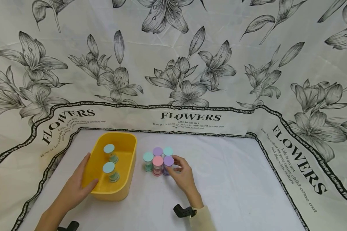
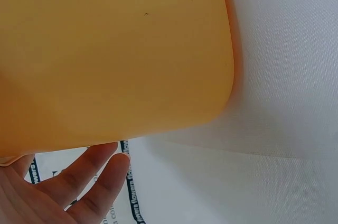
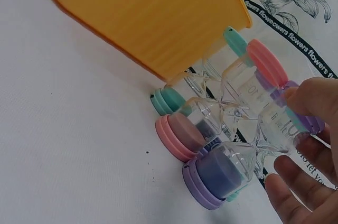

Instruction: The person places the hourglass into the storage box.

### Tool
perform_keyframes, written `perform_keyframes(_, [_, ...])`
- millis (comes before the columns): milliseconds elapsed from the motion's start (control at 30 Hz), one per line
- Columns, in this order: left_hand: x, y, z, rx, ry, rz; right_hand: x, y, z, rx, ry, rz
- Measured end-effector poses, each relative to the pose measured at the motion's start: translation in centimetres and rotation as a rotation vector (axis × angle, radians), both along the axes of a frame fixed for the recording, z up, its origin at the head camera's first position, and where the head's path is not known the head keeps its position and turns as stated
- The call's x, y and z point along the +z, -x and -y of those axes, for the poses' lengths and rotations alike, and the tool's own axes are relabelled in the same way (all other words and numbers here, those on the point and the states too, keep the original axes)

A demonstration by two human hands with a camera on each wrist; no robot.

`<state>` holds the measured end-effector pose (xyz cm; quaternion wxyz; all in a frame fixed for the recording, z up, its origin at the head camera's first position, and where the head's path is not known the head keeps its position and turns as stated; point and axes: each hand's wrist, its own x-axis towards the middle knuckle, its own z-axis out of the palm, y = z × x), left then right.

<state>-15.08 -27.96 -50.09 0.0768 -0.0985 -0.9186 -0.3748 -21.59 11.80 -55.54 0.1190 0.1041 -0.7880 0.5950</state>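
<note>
My left hand (image 1: 78,181) grips the left side of a yellow plastic bin (image 1: 122,192), thumb over the rim and fingers along the outer wall. Two sand timers with light blue caps, a rear one (image 1: 109,148) and a front one (image 1: 108,167), stand inside. To the right of the bin is a tight cluster of sand timers. My right hand (image 1: 183,175) pinches the upper end of the front-right purple sand timer (image 3: 211,176) between thumb and fingers. Beside it stand a pink sand timer (image 3: 182,134) and a teal sand timer (image 3: 168,101).
Behind the front row are another purple sand timer (image 1: 157,151) and another teal one (image 1: 168,150). A white cloth (image 1: 231,179) covers the table. Flower-printed fabric (image 1: 191,120) with a black lettered border hangs behind and at both sides.
</note>
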Motion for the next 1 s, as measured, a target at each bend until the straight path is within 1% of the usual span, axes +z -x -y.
perform_keyframes(133, [0.0, 0.0, 0.0, -0.002, -0.001, -0.003, 0.1, 0.0, 0.0, -0.003, -0.017, -0.017])
perform_keyframes(300, [0.2, 0.1, 0.0, -0.006, -0.009, 0.009, 0.3, -0.2, 0.0, 0.008, -0.005, -0.046])
perform_keyframes(500, [0.4, 0.2, 0.1, -0.004, -0.004, 0.018, 1.2, -0.9, -0.1, 0.019, 0.020, -0.053])
perform_keyframes(633, [0.4, 0.2, 0.1, -0.003, 0.001, 0.020, 2.6, -1.3, -0.4, 0.035, 0.058, -0.072])
perform_keyframes(733, [0.4, 0.1, 0.2, -0.001, 0.006, 0.019, 4.2, -1.3, -0.7, 0.054, 0.047, -0.097])
perform_keyframes(867, [0.5, 0.1, 0.1, 0.003, 0.010, 0.010, 6.7, -0.9, -1.0, 0.090, 0.005, -0.146])
perform_keyframes(1000, [0.5, 0.1, 0.0, -0.001, 0.006, 0.005, 9.1, -0.1, -0.6, 0.148, 0.005, -0.206])
